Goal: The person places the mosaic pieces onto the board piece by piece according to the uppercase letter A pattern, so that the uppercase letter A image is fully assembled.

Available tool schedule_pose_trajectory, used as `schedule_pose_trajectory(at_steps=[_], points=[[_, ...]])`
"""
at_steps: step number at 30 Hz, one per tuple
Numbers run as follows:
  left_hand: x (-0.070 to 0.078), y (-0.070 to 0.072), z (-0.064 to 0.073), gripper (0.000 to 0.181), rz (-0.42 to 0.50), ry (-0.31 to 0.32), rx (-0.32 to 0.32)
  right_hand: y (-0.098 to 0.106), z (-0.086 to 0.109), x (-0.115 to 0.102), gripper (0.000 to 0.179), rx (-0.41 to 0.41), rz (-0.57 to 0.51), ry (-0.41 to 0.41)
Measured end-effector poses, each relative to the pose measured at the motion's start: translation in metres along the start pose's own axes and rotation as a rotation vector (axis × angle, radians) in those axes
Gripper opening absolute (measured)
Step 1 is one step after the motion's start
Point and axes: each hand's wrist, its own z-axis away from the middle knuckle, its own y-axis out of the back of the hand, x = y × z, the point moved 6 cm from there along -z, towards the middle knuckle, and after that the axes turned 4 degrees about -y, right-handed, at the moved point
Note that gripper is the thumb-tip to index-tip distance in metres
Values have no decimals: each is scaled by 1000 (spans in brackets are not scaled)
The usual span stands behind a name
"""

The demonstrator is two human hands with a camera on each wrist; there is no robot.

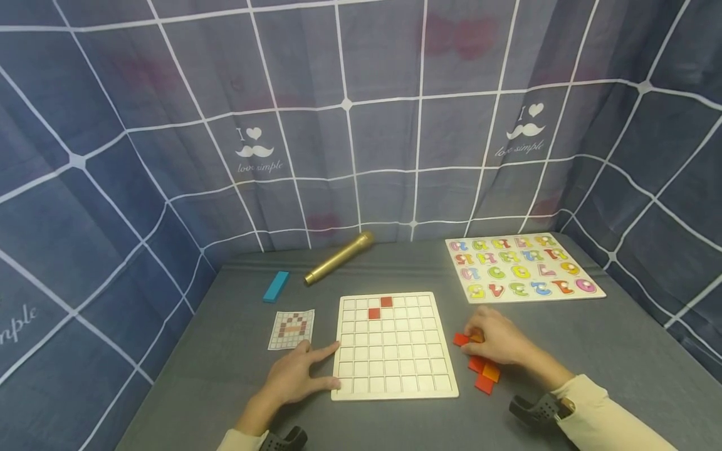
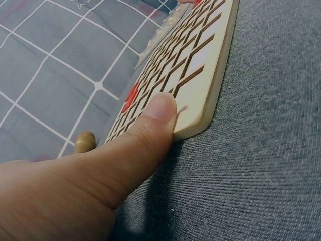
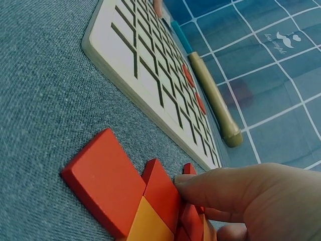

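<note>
A pale wooden grid board (image 1: 395, 351) lies in front of me, with one red tile (image 1: 386, 302) and another red tile (image 1: 374, 313) in cells near its far edge. My left hand (image 1: 293, 376) rests at the board's left side, thumb on its near corner and index finger stretched to the edge. Right of the board, my right hand (image 1: 496, 338) reaches into a small heap of red and orange square tiles. Its thumb (image 3: 210, 186) and curled fingers pinch a tilted red tile (image 3: 192, 221), partly hidden by the hand. An orange tile (image 1: 491, 373) lies nearer me in the heap.
A printed pattern card (image 1: 291, 330) lies left of the board, a blue block (image 1: 276, 287) beyond it. A gold microphone-shaped stick (image 1: 338, 259) lies behind the board. A number puzzle board (image 1: 521, 269) is at the back right, before a hanging checked cloth (image 1: 383, 138).
</note>
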Motion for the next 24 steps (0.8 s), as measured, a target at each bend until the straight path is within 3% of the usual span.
schedule_pose_trajectory(at_steps=[6,24], points=[[-1,-1,0,79,-8,10,-4,-1,-1,1,25,-5,1,12],[-1,-1,-1,78,-1,8,0,1,0,3,26,-18,34,-53]])
